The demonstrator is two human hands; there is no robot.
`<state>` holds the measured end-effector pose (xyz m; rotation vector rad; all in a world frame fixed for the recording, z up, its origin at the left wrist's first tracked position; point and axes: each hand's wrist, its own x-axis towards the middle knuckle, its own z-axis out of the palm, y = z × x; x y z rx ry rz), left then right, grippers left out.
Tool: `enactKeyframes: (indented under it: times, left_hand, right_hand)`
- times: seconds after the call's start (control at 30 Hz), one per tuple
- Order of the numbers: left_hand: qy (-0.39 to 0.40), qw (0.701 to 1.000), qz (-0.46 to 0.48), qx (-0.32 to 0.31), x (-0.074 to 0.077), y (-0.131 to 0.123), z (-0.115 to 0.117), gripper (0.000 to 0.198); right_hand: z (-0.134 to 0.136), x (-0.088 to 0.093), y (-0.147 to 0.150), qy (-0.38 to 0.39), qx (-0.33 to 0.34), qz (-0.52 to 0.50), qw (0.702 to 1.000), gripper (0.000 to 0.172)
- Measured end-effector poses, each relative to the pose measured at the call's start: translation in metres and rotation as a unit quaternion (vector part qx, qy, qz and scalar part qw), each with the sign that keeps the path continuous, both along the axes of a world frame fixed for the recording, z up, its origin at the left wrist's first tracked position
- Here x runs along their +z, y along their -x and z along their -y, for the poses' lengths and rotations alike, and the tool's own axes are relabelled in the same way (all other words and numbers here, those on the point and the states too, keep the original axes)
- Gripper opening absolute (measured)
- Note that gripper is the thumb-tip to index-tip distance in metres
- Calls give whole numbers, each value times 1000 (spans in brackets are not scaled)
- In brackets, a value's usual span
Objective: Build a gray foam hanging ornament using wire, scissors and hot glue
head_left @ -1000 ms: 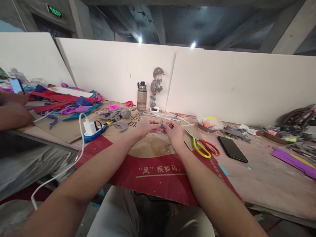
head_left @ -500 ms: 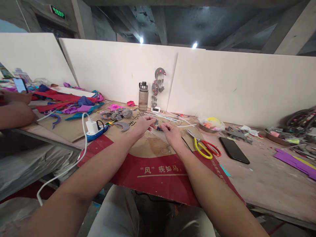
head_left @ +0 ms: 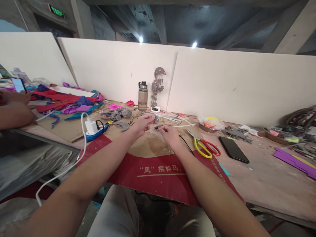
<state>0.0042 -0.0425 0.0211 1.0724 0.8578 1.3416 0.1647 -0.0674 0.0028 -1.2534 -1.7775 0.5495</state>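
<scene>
At the middle of the frame, over the brown-and-red cardboard sheet (head_left: pixel 158 164), both hands met around a small grey-and-teal trinket (head_left: pixel 156 119). The left hand (head_left: pixel 141 125) had it pinched at the fingertips, palm turned up a little, holding it just off the cardboard. The right hand (head_left: pixel 170 134) sat just to the right of it and slightly lower, fingers curled on a thin dark wire (head_left: pixel 185 144); whether that wire joined the trinket, I couldn't tell. The piece lay between the two hands, touching the left, so the left was the nearer one. It was too small to read a clear long axis; the wire ran from the right hand down toward the lower right of the frame. Yellow-and-red scissors (head_left: pixel 204 146) and a black phone (head_left: pixel 233 149) lay to the right, a water bottle (head_left: pixel 142 96) stood behind, and a blue power strip (head_left: pixel 95 131) sat to the left. At far left another person's arm (head_left: pixel 13 113) rested on the table.
</scene>
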Motion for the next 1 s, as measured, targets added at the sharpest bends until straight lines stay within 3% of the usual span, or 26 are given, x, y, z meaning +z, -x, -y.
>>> enactKeyframes:
  times: [0.17,0.37,0.5,0.57,0.63,0.77,0.9,1.0]
  left_hand:
    - [7,998,31,-49,-3,-4,-2,12]
    - [-43,998,10,-50,-7,-5,-5,19]
    - [-52,999,-10,-8,-6,-2,-5,21]
    - [-49,998,-18,24,-5,-1,-5,18]
    - [-43,998,-16,42,-4,-1,-4,15]
    - [-40,999,-6,30,-5,-1,-6,10]
    - [-45,999,-20,7,-5,1,-7,13]
    - [-44,999,-16,10,-6,3,-7,14]
  right_hand:
    - [1,-1,1,12,6,20,1000,24]
    - [3,-7,7,-11,43,43,998,22]
    - [3,2,0,-44,90,91,991,26]
    - [-1,9,-10,-65,38,115,991,32]
    - [-7,15,-22,-72,-56,138,986,35]
    - [-19,10,-41,-4,-194,240,951,37]
    - [-25,-5,-45,76,-226,290,927,48]
    - [-28,-12,-45,98,-203,312,923,45]
